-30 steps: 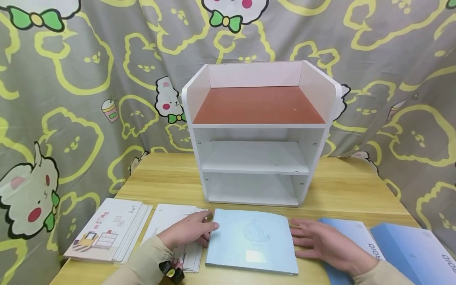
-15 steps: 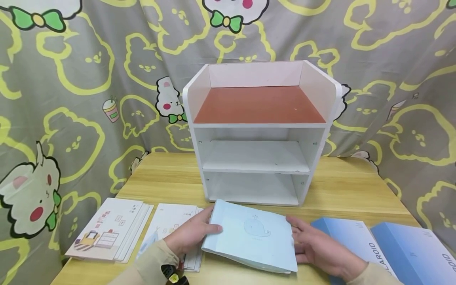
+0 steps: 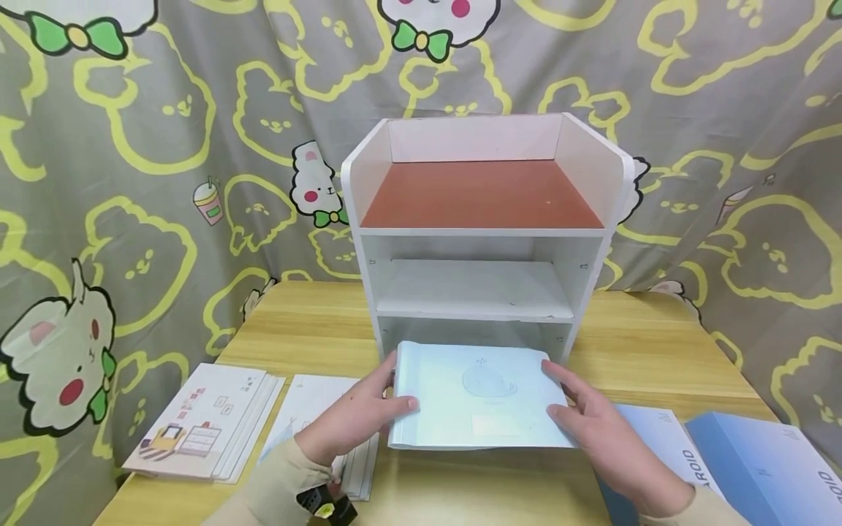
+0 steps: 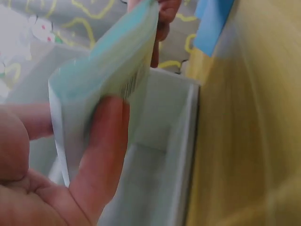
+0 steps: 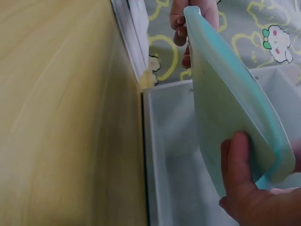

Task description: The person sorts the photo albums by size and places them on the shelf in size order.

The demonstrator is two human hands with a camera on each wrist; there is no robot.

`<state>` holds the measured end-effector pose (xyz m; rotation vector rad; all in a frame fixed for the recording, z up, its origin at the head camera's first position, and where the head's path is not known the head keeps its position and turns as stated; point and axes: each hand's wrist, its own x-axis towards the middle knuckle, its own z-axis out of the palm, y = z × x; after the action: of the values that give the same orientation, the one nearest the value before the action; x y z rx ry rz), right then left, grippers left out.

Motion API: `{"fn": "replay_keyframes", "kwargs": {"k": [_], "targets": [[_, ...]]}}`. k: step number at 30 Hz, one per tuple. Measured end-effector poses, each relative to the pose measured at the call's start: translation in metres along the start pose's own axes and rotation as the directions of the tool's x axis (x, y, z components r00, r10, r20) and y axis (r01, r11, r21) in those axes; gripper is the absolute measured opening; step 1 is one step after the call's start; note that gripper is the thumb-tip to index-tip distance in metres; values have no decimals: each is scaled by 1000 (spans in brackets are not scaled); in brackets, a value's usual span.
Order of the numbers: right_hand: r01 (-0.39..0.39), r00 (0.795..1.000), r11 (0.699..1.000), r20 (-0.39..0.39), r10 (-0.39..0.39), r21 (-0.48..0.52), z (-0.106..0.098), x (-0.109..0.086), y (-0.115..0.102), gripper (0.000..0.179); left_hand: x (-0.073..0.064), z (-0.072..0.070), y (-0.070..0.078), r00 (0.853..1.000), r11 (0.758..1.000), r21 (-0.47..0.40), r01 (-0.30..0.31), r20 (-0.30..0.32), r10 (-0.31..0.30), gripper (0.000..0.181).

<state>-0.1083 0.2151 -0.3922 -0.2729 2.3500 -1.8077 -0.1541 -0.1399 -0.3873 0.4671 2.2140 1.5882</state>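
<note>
A light blue book [image 3: 454, 398] with a whale drawn on its cover is held level above the table, in front of the shelf's lowest compartment. My left hand [image 3: 358, 416] grips its left edge, thumb on the cover. At the opposite edge, my right hand [image 3: 601, 431] pinches it with the thumb on top. From below, the left wrist view shows a barcode on the underside of the book [image 4: 106, 80] and fingers beneath it. The pale underside of the book [image 5: 225, 108] also shows in the right wrist view, clear of the table.
Behind the book stands a small white shelf [image 3: 473, 318] with a brown top board. Two stacks of picture books, a left stack [image 3: 191, 424] and a nearer stack [image 3: 309, 402], lie at left. Two blue boxes, one inner [image 3: 658, 431] and one outer [image 3: 770, 467], lie at right.
Both hands have taken hold of the blue book, lifted it off the table and moved it forward toward the shelf. It tilted midway and is now level.
</note>
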Motion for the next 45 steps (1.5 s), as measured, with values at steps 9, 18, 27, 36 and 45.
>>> {"fn": "replay_keyframes", "kwargs": {"k": [9, 18, 27, 36, 45], "targets": [[51, 968, 987, -235, -86, -152, 9, -15, -24, 64, -21, 12, 36, 959, 936, 323, -138, -191, 208, 84], [303, 930, 948, -183, -317, -103, 17, -32, -49, 75, -33, 13, 54, 799, 758, 542, -363, -237, 552, 59], [570, 778, 765, -104, -620, -299, 14, -21, -87, 111, -19, -5, 74, 612, 499, 694, -520, -105, 784, 87], [534, 733, 717, -177, -656, -447, -4, 12, -106, 103, 14, -17, 91, 420, 336, 797, -502, -115, 900, 83], [641, 701, 767, -407, -586, -2, -10, 40, -117, 64, 43, -11, 106, 277, 398, 776, -490, -294, 914, 49]]}}
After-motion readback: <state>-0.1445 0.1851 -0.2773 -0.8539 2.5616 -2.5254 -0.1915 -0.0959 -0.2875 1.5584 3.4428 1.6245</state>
